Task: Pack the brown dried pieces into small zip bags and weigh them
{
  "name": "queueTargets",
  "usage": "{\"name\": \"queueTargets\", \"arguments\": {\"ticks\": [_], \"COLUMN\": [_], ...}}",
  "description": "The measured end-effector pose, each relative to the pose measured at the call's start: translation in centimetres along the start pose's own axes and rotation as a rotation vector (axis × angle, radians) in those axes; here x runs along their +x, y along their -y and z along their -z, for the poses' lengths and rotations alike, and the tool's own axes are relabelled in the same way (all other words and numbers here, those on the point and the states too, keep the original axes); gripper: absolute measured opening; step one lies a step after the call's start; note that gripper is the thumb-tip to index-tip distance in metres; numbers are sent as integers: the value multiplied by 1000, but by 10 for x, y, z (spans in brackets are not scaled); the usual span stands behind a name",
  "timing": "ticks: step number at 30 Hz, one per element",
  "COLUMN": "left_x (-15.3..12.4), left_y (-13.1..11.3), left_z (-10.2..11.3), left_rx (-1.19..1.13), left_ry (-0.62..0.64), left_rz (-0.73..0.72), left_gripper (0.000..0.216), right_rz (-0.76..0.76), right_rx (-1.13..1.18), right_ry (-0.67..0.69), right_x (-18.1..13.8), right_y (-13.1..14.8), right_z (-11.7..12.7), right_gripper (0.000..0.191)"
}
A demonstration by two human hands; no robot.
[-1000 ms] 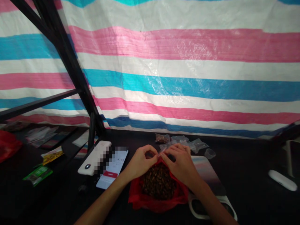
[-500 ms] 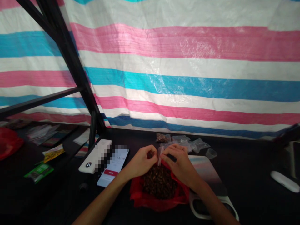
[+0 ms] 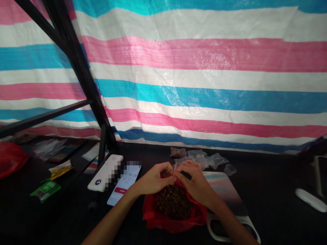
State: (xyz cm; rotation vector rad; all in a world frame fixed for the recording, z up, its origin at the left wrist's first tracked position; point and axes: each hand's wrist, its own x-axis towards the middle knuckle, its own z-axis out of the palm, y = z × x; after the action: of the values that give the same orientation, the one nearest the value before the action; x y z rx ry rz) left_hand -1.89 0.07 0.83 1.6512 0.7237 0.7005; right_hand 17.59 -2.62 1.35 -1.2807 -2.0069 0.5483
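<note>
Both of my hands meet above a red plastic bag [image 3: 173, 226] that lies wide at the mouth, full of small brown pieces [image 3: 175, 202] like seeds or beans. Between the fingertips is a small clear plastic bag [image 3: 175, 167], mostly hidden by the hands. My left hand [image 3: 159, 177] pinches it from the left, thumb and fingers together. From the right, my right hand [image 3: 190, 175] pinches it as well, its fingers curled. Beneath my right forearm sits a kitchen scale [image 3: 230, 194] with a shiny plate.
Behind the hands lie several clear bags [image 3: 217, 160], one with brown contents [image 3: 177, 152], and a small clear cup [image 3: 230, 169]. A lit phone [image 3: 125, 182] and a white device [image 3: 104, 173] are at left, beyond them green [image 3: 46, 190] and yellow packets [image 3: 61, 169].
My fingertips have come closer together on the small clear bag, with the left thumb now against the right fingers. The whole view has shifted slightly downward.
</note>
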Motion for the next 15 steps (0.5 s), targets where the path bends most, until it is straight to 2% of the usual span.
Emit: {"name": "queueTargets", "arguments": {"ticks": [5, 11, 15], "left_x": [-1, 1, -1], "left_y": [-3, 3, 1], "left_z": [2, -4, -3], "left_rx": [52, 208, 112], "left_ry": [45, -84, -27], "left_rz": [5, -6, -62], "left_gripper": [21, 18, 15], "right_rz": [25, 68, 39], "right_rx": [-37, -95, -90], "right_ry": [0, 9, -21], "right_x": [-1, 0, -1], "right_y": [2, 4, 5], "right_z": [1, 2, 2], "right_gripper": [21, 19, 19]}}
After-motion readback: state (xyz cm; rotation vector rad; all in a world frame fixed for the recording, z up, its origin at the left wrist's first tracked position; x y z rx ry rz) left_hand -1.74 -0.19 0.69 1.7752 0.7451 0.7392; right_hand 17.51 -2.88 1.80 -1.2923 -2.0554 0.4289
